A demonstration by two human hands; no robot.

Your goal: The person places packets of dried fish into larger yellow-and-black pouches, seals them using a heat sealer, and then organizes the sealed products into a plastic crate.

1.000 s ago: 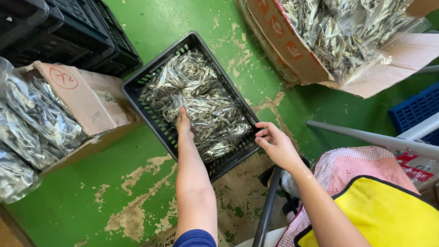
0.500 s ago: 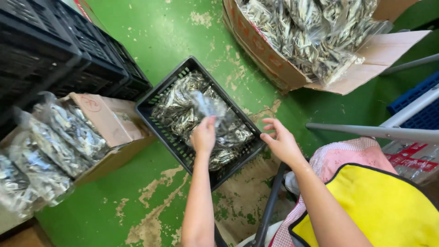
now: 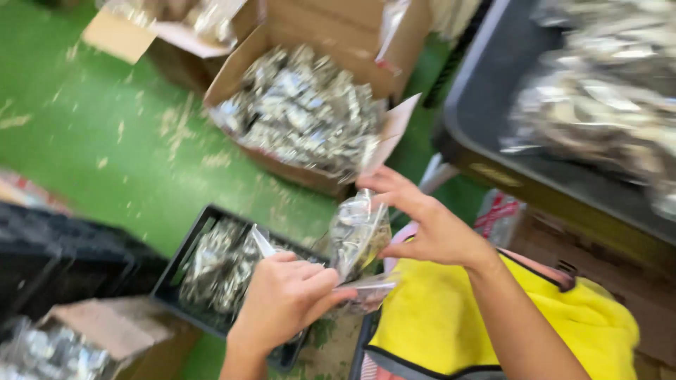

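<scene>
Left hand: the left hand (image 3: 285,299) is closed around the lower end of a clear bag of small dried fish (image 3: 359,236), fingers curled over the plastic.
Right hand: the right hand (image 3: 422,225) pinches the upper edge of the same bag between thumb and fingers, the other fingers spread.
Bag: held up between both hands, in the air above the yellow apron (image 3: 451,317) and just right of the black crate (image 3: 211,271); a second strip of plastic seems to stick out under the left fingers, though blur makes this unsure.
Black crate: on the green floor (image 3: 105,148), below the left hand, with more bags of dried fish in it.
Cardboard box: an open cardboard box (image 3: 317,42) stands beyond the hands, heaped with the same bags.
Tray: a dark tray (image 3: 493,141) at upper right carries further bags, blurred.
Lower left: another box of bags (image 3: 63,345), partly in view.
</scene>
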